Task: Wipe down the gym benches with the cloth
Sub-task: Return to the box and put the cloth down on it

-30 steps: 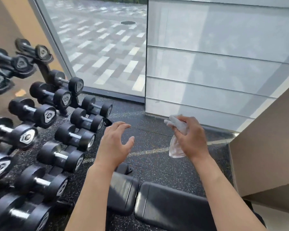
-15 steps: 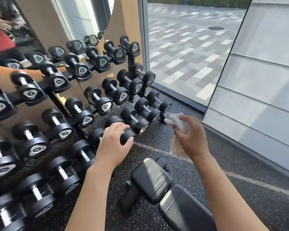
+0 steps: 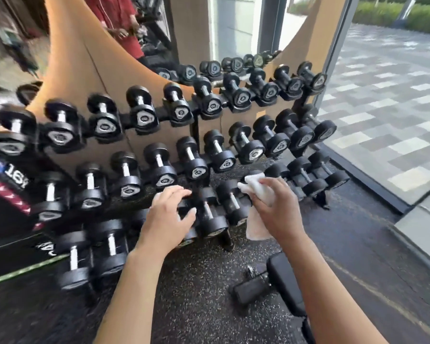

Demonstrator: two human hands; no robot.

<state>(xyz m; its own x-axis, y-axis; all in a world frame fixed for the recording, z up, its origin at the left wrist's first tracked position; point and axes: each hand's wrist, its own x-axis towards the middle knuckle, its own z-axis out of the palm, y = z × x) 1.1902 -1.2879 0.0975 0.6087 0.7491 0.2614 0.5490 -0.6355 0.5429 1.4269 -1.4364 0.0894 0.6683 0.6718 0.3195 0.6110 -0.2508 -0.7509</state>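
Observation:
A white cloth [image 3: 257, 189] is gripped in my right hand [image 3: 276, 207], held in the air in front of the dumbbell rack; part of it hangs below the palm. My left hand [image 3: 169, 217] floats beside it with relaxed, slightly spread fingers and holds nothing. The black padded gym bench [image 3: 287, 284] lies low at the bottom right, beneath my right forearm, which covers part of it. Both hands are well above the bench and touch nothing on it.
A three-tier rack of black dumbbells [image 3: 191, 155] fills the middle and left. Behind it are a mirror [image 3: 134, 28] and tan wall panels. A glass window wall [image 3: 382, 108] runs along the right. The floor [image 3: 196, 306] is dark speckled rubber.
The view has swung left, bringing the dumbbell rack to the centre and pushing the bench to the lower right. My hands keep the same pose, the cloth still in the right one.

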